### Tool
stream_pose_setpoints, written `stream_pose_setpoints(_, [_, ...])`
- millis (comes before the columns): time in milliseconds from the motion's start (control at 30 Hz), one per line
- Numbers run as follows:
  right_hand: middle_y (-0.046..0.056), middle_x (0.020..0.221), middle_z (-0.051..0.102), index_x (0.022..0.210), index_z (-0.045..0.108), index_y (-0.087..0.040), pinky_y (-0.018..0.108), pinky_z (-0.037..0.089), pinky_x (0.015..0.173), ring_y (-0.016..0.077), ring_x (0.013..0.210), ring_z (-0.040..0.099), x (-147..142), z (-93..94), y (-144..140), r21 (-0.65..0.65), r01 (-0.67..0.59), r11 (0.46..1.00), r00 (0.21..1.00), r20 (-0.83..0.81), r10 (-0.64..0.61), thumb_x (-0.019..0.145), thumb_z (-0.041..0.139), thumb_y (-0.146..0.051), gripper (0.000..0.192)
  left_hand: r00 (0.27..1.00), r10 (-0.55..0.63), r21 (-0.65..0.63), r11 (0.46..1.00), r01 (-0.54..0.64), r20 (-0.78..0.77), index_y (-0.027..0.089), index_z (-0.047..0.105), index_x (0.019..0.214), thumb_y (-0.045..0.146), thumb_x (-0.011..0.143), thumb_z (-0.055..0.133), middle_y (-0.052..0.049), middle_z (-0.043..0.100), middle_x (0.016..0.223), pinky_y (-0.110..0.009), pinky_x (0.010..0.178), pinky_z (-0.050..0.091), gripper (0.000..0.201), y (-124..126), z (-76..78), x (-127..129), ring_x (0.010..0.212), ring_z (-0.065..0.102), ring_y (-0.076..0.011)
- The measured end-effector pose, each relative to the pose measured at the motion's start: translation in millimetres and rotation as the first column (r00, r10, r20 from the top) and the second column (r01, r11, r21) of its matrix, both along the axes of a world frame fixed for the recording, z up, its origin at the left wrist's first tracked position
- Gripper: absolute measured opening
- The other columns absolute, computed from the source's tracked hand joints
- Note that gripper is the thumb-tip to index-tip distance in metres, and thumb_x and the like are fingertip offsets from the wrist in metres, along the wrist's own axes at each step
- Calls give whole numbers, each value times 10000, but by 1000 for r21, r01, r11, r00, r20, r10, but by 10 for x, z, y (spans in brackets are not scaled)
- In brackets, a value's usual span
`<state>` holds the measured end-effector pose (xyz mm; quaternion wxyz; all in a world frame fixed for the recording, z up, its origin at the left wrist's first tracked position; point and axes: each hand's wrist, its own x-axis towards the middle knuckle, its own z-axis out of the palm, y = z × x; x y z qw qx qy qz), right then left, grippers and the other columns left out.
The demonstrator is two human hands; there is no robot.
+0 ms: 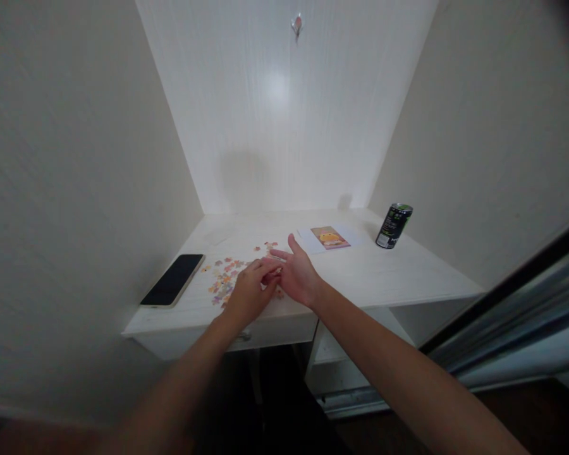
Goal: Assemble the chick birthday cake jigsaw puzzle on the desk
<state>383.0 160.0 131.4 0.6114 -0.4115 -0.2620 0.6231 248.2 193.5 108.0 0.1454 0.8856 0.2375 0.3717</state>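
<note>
While both hands meet over the white desk [360, 272], small puzzle pieces [224, 278] are handled in a pale-walled alcove.

Whether a piece is pinched by the left hand [247, 292] cannot be told; the right hand [298, 275] is held loosely open. Pieces are scattered just left of the fingertips, a phone [173, 280] farther left, a picture card [330, 237] and can [394, 225] beyond right.

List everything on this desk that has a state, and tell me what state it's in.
phone: lying flat, screen dark
can: upright by the right wall
puzzle pieces: loose, scattered
picture card: flat, face up
drawer: closed
left hand: fingers bent down on pieces
right hand: fingers spread, touching left hand
</note>
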Motion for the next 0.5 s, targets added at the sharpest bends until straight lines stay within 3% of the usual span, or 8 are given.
stream_pose_setpoints(167, [196,1383,479,1406,320,-125,374,484,934,240,1193,550,-66,27,-35,113,-69,991,994,87,59,894,262,-698,770,1000,9,29,1000,-9,-8,227,666,1085,153,899,545,-33,667,925,-302,769,485,234,109,5,18,813,609,-158])
stream_pose_setpoints(333, [181,1448,425,1429,317,-138,368,442,988,227,1179,554,-124,-2,-62,148,-37,988,993,120,19,916,344,-620,704,999,46,27,999,-46,-6,198,652,1056,206,893,580,-35,666,885,-325,781,476,178,119,-22,-52,807,603,-172])
stream_pose_setpoints(400, [171,1429,454,1409,360,-147,368,445,985,229,1191,545,-170,-5,-65,164,-12,986,984,179,-18,932,353,-571,639,998,57,-34,998,-57,19,189,651,1024,231,877,604,-43,674,888,-333,770,481,160,123,-21,-73,803,610,-179])
stream_pose_setpoints(500, [118,1409,489,1379,415,-217,360,452,979,212,1236,511,-186,-31,-57,236,18,971,941,324,-96,941,387,-484,514,984,56,-301,954,-3,167,169,645,941,272,860,621,-47,692,851,-330,729,515,133,150,-9,-114,755,641,-175])
